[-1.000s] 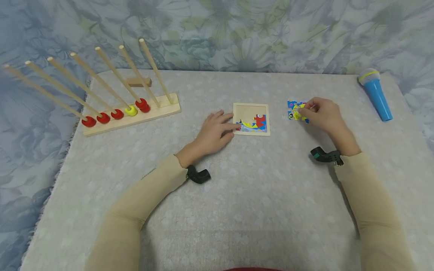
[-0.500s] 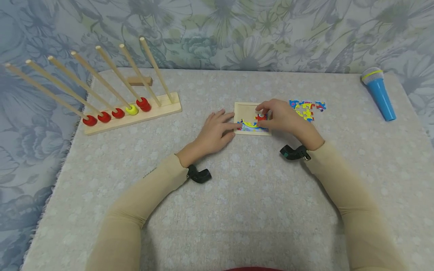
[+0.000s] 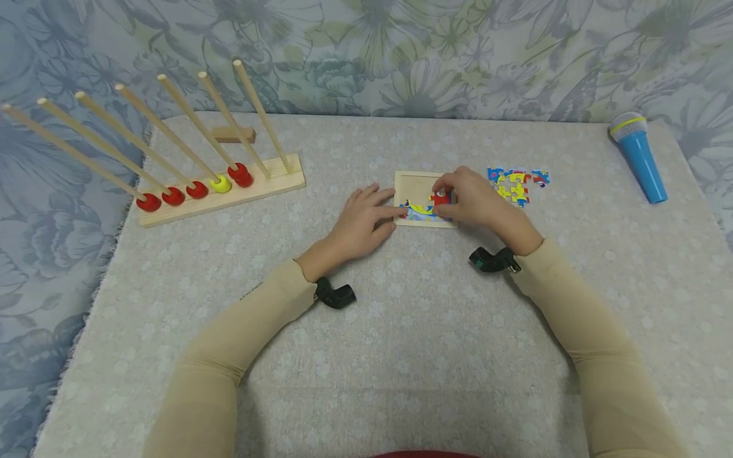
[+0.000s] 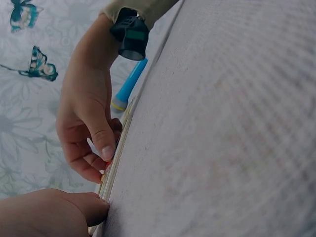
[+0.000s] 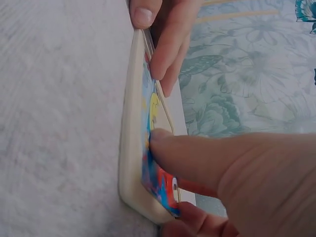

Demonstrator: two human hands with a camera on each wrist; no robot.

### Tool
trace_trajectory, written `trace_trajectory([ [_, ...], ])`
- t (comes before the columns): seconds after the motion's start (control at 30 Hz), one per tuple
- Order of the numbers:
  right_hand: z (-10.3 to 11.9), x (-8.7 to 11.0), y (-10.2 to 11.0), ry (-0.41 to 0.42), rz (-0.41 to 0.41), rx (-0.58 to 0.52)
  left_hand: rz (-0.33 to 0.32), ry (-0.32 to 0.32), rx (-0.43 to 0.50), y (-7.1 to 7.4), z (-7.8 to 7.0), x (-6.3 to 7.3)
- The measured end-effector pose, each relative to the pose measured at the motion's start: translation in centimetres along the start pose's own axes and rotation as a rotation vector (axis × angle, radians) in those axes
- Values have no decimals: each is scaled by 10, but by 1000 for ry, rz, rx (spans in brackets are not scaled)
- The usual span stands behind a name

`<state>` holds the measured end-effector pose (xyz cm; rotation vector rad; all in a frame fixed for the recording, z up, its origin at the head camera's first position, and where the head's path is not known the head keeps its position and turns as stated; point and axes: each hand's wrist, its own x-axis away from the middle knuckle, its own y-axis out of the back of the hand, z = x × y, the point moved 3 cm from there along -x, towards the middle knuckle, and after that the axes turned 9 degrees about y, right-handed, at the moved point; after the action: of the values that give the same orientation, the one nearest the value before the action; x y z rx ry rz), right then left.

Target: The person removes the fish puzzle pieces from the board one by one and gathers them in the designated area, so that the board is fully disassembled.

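A shallow wooden puzzle tray lies mid-table, colourful pieces filling its lower part. My left hand rests at its left side, fingers spread and fairly straight; the index finger lies on the pieces, and the thumb is at the rim. Over the tray's right side, my right hand has curled fingers and thumb around a red puzzle piece with a white eye. In the right wrist view, its thumb touches the pieces and the other fingertips are at the tray's far edge. The right hand hides part of the tray.
Several loose yellow, blue and red puzzle pieces lie just right of the tray. A blue toy microphone is at the far right. On the left stands a peg stand with tall rods and rings, a small wooden block behind it.
My right hand has moved left from the loose pieces to the tray, and stays there over the last half second. The left hand has kept its place at the tray's left edge.
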<state>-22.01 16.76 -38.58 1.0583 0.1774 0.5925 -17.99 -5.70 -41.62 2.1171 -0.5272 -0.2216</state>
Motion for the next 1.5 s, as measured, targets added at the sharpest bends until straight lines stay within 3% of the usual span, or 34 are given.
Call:
trace_trajectory([
  [0.53,1,-1,0,19,-28,-43,5,8,-8,2,0,-1],
  [0.9,7,5,-1,122,-150,-52,3,8,1,1,-1,-1],
  [1.27,4,7,2,47,-201,-80,-3,-8,-8,0,-2,-1],
  [1.5,-10,22,21,-65,-255,-156,-11,-8,-1,0,0,0],
])
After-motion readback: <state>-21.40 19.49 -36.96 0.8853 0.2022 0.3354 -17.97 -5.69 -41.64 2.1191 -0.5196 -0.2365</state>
